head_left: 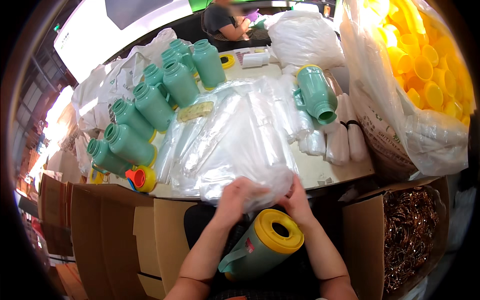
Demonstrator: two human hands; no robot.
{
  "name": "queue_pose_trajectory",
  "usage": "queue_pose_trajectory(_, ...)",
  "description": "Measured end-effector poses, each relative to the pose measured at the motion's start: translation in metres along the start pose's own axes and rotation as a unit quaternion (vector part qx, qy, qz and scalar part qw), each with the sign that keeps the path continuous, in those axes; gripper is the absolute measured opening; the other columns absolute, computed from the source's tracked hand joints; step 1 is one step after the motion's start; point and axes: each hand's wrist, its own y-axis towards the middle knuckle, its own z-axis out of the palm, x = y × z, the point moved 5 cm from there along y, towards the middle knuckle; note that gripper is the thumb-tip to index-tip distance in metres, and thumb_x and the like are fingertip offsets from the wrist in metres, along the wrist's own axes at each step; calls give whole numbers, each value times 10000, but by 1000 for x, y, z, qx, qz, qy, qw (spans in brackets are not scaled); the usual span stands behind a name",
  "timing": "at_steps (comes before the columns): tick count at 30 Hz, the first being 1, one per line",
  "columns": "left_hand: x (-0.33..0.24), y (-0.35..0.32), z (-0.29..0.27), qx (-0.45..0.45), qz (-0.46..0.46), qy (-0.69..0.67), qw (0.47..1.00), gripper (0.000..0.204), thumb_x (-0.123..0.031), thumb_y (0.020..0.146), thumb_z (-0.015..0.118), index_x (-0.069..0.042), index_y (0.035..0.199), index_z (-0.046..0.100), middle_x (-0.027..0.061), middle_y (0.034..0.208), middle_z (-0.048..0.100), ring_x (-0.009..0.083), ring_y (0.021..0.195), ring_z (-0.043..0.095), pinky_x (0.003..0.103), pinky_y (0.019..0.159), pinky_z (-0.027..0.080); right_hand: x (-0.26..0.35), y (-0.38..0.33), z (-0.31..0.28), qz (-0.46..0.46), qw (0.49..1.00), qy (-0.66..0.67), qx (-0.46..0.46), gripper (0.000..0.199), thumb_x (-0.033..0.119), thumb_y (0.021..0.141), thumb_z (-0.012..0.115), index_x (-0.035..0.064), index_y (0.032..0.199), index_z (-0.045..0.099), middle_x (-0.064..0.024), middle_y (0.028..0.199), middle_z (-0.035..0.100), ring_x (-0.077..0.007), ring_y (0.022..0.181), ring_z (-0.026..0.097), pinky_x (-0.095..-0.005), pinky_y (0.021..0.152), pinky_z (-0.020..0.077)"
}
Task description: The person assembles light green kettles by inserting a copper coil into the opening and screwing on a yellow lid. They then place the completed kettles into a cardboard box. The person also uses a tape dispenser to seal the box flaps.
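Observation:
My left hand (235, 200) and my right hand (297, 201) grip a crumpled clear plastic bag (272, 185) at the table's near edge, fingers closed on its film. Between my forearms, a green vacuum flask body (257, 257) with a handle rests tilted at my lap. Its yellow ring-shaped end (280, 231) with a dark round hole faces up, just below the bag. More clear plastic bags (225, 135) lie flat in a stack right beyond my hands. The bag hides some of my fingertips.
Several green flask bodies (152, 106) stand along the table's left; one (316, 95) lies at the right. A yellow-and-red part (141, 179) sits at the near-left edge. Open cartons (110, 240) flank me, the right one holding brown coils (410, 235). A sack of yellow cups (425, 65) stands right; a person (225, 22) sits beyond.

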Motion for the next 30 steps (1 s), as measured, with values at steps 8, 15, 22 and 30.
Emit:
queue_pose_trajectory(8, -15, -36, 8, 206, -23, -288, 935, 71, -140, 1010, 588, -70, 1004, 576, 11, 723, 521, 98, 702, 531, 251, 624, 419, -6, -1, -107, -105, 919, 225, -306, 186, -21, 944, 648, 111, 888, 528, 6, 794, 563, -109, 694, 573, -255, 607, 493)
queue_pose_trajectory(15, 5, -57, -27, -49, 13, 16, 999, 308, 17, 814, 706, -43, 1088, 579, -30, 825, 540, 75, 737, 500, 241, 673, 426, -22, -103, -50, -296, 902, -209, -234, 177, 157, 1022, 540, 77, 882, 466, -17, 898, 474, -94, 830, 454, -254, 742, 391)
queue_pose_trajectory(22, 42, -258, -69, -172, 0, 413, 894, 543, -173, 818, 770, -38, 1277, 513, 153, 1024, 614, 364, 924, 626, 450, 818, 520, -116, -194, 20, 9, 932, -321, 167, 462, 79, 902, 706, -17, 1304, 500, -183, 1239, 542, -307, 1223, 547, -396, 1033, 452)
queue_pose_trajectory(30, -90, -364, -175, -537, 140, 492, 671, 454, -240, 1000, 513, 31, 1358, 579, 217, 1119, 657, 371, 1036, 657, 440, 887, 516, -140, -235, 246, 81, 705, -186, 680, 671, 267, 923, 750, -11, 1431, 411, -236, 1380, 506, -330, 1296, 543, -403, 1068, 469)
